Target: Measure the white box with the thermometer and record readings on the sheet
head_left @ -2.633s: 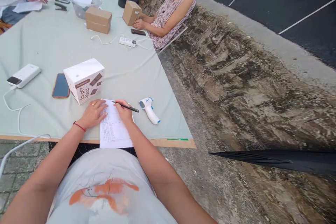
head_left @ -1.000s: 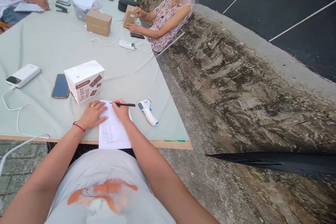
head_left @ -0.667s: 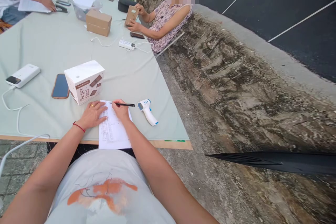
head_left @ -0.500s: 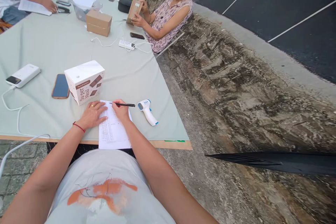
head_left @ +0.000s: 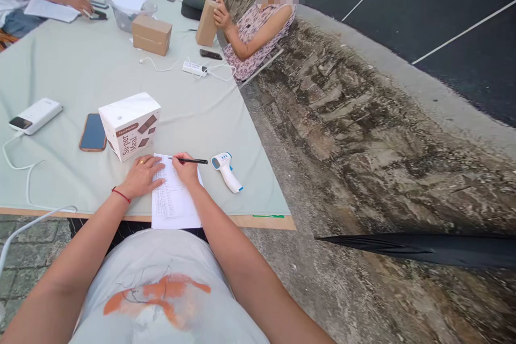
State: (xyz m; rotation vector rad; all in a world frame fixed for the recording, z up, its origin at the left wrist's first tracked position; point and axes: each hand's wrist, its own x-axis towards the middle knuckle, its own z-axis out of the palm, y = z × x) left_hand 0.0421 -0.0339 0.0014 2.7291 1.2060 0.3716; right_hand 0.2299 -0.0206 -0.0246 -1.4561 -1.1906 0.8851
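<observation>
A black pen is pinched in my right hand, its tip at the upper part of a white sheet of paper covered in small lines of text. My left hand lies flat with fingers spread across the sheet's left edge. Just beyond the left hand stands a white box printed "Super Meal". A phone lies face up left of that box. To the right of my right hand lies a white and blue infrared thermometer.
The table has a pale cloth. A white power bank with a cable lies left; a cardboard box, a power strip and a plastic bin are farther back. A person across the corner holds another cardboard box.
My hands, the pen and the paper look unmoved. The person at the far right has turned the cardboard box more upright. At the far left, another person's hand has shifted slightly.
</observation>
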